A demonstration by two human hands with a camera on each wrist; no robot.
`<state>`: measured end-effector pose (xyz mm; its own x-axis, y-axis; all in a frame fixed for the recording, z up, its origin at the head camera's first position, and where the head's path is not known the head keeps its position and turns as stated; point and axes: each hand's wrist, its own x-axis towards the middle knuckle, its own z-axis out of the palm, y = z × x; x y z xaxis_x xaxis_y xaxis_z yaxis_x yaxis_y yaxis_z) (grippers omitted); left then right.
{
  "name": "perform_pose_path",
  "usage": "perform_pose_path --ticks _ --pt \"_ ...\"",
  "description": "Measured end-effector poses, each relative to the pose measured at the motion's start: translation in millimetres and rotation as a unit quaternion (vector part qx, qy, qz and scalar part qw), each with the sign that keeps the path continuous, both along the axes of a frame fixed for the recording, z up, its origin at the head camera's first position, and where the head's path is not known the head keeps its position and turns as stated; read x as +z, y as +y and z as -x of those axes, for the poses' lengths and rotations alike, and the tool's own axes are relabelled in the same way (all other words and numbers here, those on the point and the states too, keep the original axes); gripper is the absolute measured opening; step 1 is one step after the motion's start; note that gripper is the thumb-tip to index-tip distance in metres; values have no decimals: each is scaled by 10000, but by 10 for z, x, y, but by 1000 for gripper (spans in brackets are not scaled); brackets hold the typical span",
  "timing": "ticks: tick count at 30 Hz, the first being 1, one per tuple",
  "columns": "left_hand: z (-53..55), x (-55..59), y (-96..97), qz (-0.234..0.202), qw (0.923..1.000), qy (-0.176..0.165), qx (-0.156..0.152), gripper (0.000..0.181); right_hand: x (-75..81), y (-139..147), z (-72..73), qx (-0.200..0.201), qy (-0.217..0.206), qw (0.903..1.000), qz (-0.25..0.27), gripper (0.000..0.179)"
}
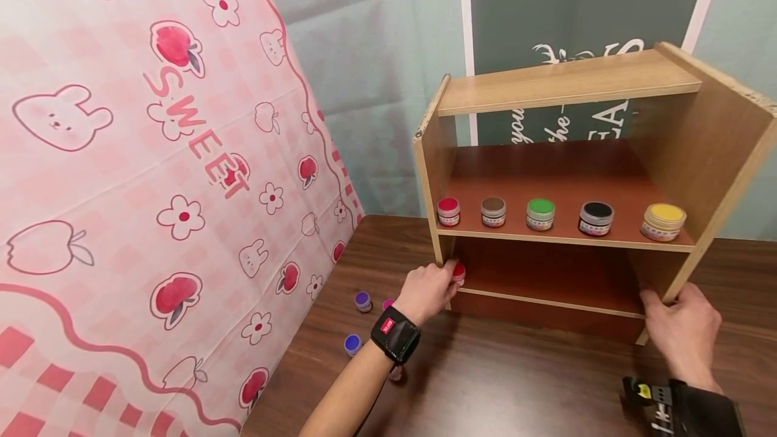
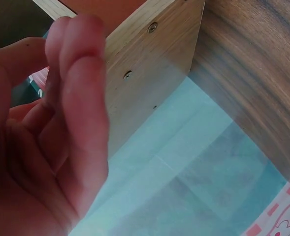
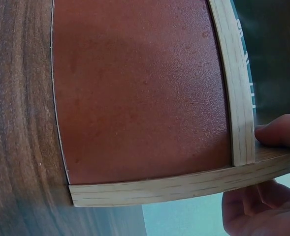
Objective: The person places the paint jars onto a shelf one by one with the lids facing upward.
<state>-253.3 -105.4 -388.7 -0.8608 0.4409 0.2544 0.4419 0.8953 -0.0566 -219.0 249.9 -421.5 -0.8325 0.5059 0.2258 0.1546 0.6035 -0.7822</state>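
A small wooden shelf (image 1: 564, 238) with reddish-brown boards stands on the table. My left hand (image 1: 427, 288) pinches a red paint jar (image 1: 459, 273) at the left end of the lower board. In the left wrist view the left hand (image 2: 61, 113) is beside the side panel (image 2: 145, 64), with a sliver of the jar (image 2: 39, 77) showing past its fingers. My right hand (image 1: 686, 326) grips the right side panel; in the right wrist view the right hand (image 3: 268, 196) has its thumb inside and fingers outside.
Red (image 1: 448, 212), brown (image 1: 494, 212), green (image 1: 540, 214), black (image 1: 596, 218) and yellow (image 1: 664, 222) paint jars line the middle board. Purple (image 1: 363, 301), blue (image 1: 353, 344) and partly hidden magenta (image 1: 388, 303) jars stand on the table (image 1: 516, 383). A pink patterned cloth (image 1: 182, 221) borders the left.
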Motion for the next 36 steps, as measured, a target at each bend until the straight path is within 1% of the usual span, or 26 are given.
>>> perform_pose_path --ticks 3,11,15,22,25,29,31,33,36 --pt "-4 -1 -21 -2 10000 -60 52 33 -7 -17 12 23 22 10000 7 26" --pt "-6 -1 -74 4 9999 -62 106 35 -34 -61 52 60 178 9998 -20 25" --pt "-3 2 -93 -51 9997 -175 147 35 -51 -74 74 89 264 9996 -67 25" --pt "-43 18 -133 -87 9990 -403 198 45 -52 -85 83 90 151 9998 -72 25" --pt "-95 53 -168 -273 9981 -553 48 52 -50 -77 69 17 64 10000 13 27" --pt "-211 163 -258 -646 9947 -738 -310 58 -51 -64 49 -60 60 10000 19 27" --pt "-275 239 -332 -870 9915 -859 -452 53 -48 -58 45 -103 45 9999 11 27" --pt "-326 303 -435 -1112 9874 -988 -535 44 -43 -55 44 -156 0 9999 -4 27" --pt "-364 351 -637 -1548 9784 -1249 -569 32 -38 -52 42 -261 -60 9996 -10 27"
